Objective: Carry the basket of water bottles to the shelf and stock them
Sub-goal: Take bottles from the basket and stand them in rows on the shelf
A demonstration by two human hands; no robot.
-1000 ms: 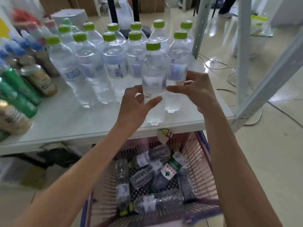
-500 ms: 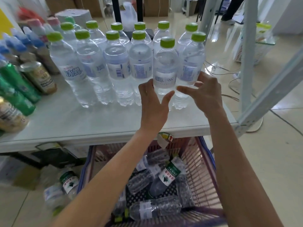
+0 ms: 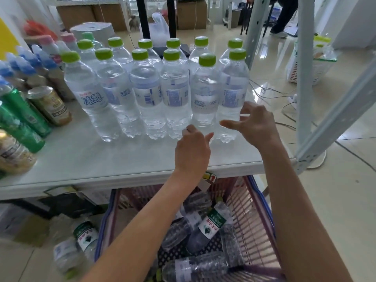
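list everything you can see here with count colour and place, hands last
water bottles: about thirteen, clear with green caps, upright in two rows on the shelf
shelf: one, white, across the middle
cans: several, green and gold, left end of the shelf
blue-capped bottles: several, blurred, far left behind the cans
basket: one, pink with blue rim, on the floor below the shelf
bottles in basket: at least five, clear, lying down
loose bottles: about two, blurred, on the floor left of the basket
cardboard boxes: a few, brown, far background
left hand: empty, by the base of the front row
right hand: empty, fingers spread, beside the rightmost bottles
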